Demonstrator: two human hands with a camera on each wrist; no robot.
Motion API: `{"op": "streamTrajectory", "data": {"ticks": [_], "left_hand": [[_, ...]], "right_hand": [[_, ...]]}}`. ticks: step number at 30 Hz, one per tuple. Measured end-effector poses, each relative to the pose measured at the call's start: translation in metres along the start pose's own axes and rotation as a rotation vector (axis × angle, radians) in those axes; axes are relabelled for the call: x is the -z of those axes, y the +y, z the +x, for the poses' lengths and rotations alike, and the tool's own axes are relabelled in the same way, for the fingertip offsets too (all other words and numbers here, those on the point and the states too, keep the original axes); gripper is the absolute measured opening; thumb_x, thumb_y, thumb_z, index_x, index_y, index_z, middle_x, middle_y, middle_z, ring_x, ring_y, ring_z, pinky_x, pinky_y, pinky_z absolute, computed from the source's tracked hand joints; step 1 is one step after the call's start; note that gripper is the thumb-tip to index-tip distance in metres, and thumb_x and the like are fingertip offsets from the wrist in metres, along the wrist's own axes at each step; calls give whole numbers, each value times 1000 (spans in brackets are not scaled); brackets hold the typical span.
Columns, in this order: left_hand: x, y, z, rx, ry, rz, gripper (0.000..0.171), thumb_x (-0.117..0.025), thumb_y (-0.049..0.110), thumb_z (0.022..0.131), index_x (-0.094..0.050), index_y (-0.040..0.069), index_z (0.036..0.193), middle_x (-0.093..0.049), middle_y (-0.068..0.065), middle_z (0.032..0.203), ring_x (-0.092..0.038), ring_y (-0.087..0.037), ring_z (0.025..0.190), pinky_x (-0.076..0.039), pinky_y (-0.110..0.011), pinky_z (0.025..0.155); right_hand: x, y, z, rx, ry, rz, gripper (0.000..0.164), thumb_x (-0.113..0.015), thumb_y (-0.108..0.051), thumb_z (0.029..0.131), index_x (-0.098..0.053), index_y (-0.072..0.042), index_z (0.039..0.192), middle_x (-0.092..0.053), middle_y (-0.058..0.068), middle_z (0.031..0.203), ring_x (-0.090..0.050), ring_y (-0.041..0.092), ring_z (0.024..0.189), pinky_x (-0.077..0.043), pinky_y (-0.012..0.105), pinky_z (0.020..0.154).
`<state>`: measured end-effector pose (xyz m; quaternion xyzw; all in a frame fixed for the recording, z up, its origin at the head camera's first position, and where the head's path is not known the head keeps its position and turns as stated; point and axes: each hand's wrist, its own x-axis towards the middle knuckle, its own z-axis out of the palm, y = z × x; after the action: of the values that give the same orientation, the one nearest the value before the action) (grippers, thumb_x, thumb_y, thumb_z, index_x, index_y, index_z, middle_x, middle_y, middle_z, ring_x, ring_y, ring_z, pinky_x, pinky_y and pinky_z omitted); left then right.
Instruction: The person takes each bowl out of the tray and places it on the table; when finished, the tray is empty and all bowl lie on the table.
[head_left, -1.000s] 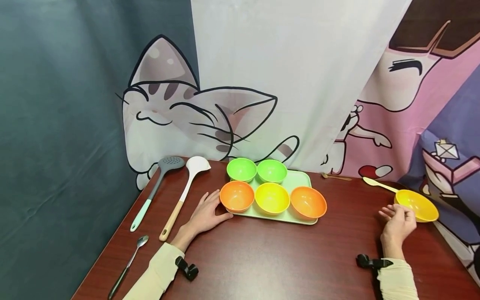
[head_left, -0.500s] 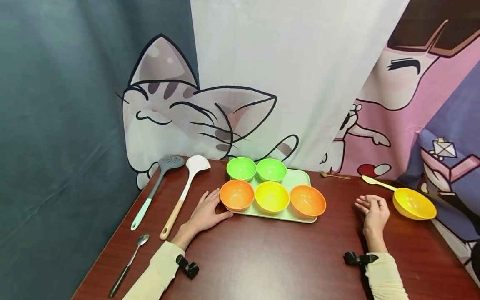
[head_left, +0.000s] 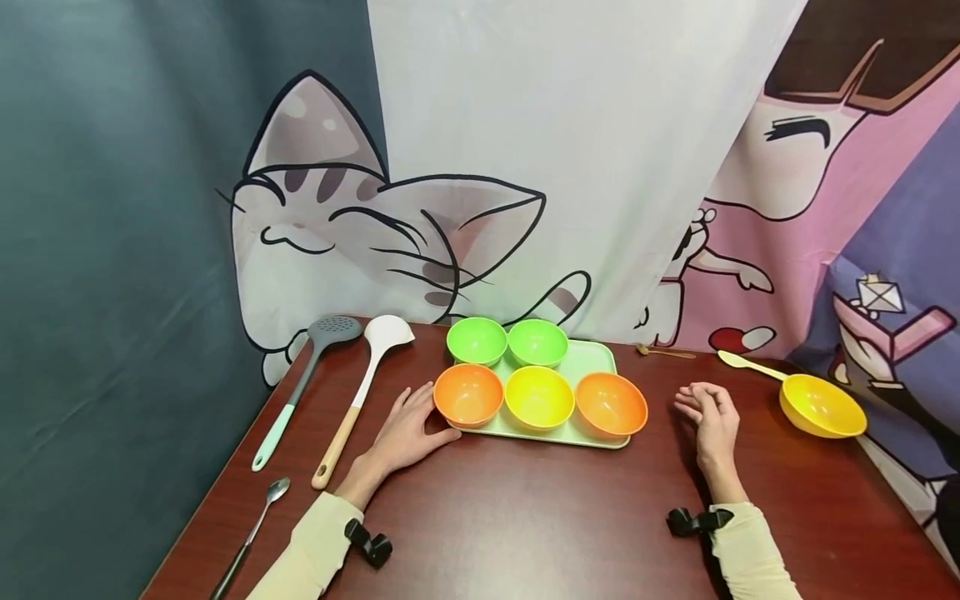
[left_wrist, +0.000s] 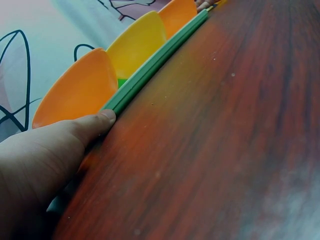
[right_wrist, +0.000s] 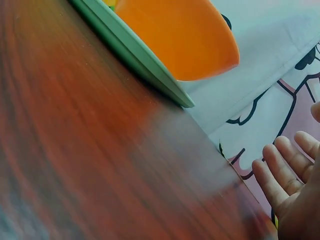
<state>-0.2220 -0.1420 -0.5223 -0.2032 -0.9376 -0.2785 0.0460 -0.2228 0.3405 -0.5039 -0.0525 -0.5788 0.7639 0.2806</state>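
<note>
A pale green tray (head_left: 588, 358) carries two green bowls (head_left: 477, 340) at the back, with a left orange bowl (head_left: 468, 395), a yellow bowl (head_left: 539, 397) and a right orange bowl (head_left: 611, 403) in front. My left hand (head_left: 408, 429) lies at the tray's left end, fingers extended and spread beside the left orange bowl. In the left wrist view, its thumb (left_wrist: 95, 124) touches the tray's front corner. My right hand (head_left: 716, 423) holds nothing; its fingers are loosely bent, a short way right of the tray. The right wrist view shows its fingers (right_wrist: 285, 170) apart from the tray's end.
Another yellow bowl (head_left: 821, 406) stands at the far right beside a pale yellow utensil (head_left: 750, 364). A small wooden spoon (head_left: 666, 352) lies at the back edge. On the left lie a grey skimmer (head_left: 311, 375), a white ladle (head_left: 373, 362) and a metal spoon (head_left: 258, 521).
My right hand has moved left, from beside the far-right yellow bowl toward the tray. My left hand has stayed at the tray's left end.
</note>
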Motion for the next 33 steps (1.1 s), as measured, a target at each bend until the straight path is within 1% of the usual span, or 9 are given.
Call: {"op": "streamTrajectory", "data": {"ticks": [6,13,16,18,21,23,27,30,33], "left_hand": [[0,-1,-1,-8,1,-2,83,-69,58,86,-43,13,152,-43,-6,157,-31,-30,150,-14,-59,123],[3,-1,-1,-2,4,6,82,-69,57,86,-45,13,151,-44,-6,156,-31,-30,150,-15,-59,123],[3,-1,-1,-4,2,6,83,-69,57,86,-44,13,151,-44,-7,156,-31,-30,150,-15,-59,123],[3,0,-1,-6,-3,3,83,-70,57,86,-44,12,152,-44,-7,157,-31,-30,150,-14,-59,123],[3,0,-1,-5,-7,13,83,-69,58,86,-44,12,152,-44,-7,157,-31,-30,150,-15,-59,123],[3,0,-2,-3,-9,17,83,-69,58,86,-44,12,151,-44,-7,156,-31,-30,150,-15,-58,123],[3,-2,-4,5,-9,22,83,-68,58,86,-44,13,151,-44,-6,156,-31,-29,150,-15,-58,123],[2,-2,-3,2,-6,17,83,-68,59,86,-44,13,152,-44,-6,156,-31,-29,150,-15,-58,123],[1,-3,-1,-5,-7,17,84,-67,60,87,-43,14,152,-43,-6,157,-30,-29,151,-14,-58,123]], "right_hand": [[-5,-2,-3,-28,-32,21,13,-54,-5,100,-55,4,110,-73,8,89,-73,16,79,-61,25,72],[-16,-3,-1,-70,-79,-30,20,-53,-5,101,-52,6,118,-72,4,93,-72,13,84,-59,22,78],[-20,-6,3,-106,-94,-39,19,-52,-7,102,-52,3,118,-73,3,93,-72,13,85,-59,23,79],[-22,-9,8,-134,-122,-46,18,-52,-9,102,-51,1,118,-73,2,94,-72,12,86,-59,22,79],[-27,-16,16,-140,-198,-105,18,-53,-10,102,-51,-2,118,-72,-2,95,-71,9,86,-59,21,79],[-32,-22,21,-124,-267,-174,17,-53,-11,103,-50,-3,118,-71,-6,96,-71,6,87,-58,19,79],[-46,-33,34,-38,-397,-357,17,-53,-13,103,-51,-4,117,-68,-15,98,-68,-2,89,-56,13,78],[-56,-40,42,42,-434,-476,19,-55,-14,102,-53,-3,117,-66,-16,99,-66,-4,91,-54,10,77],[-66,-46,47,81,-449,-583,21,-57,-17,101,-55,-4,118,-64,-14,100,-63,-6,90,-52,8,76]]}}
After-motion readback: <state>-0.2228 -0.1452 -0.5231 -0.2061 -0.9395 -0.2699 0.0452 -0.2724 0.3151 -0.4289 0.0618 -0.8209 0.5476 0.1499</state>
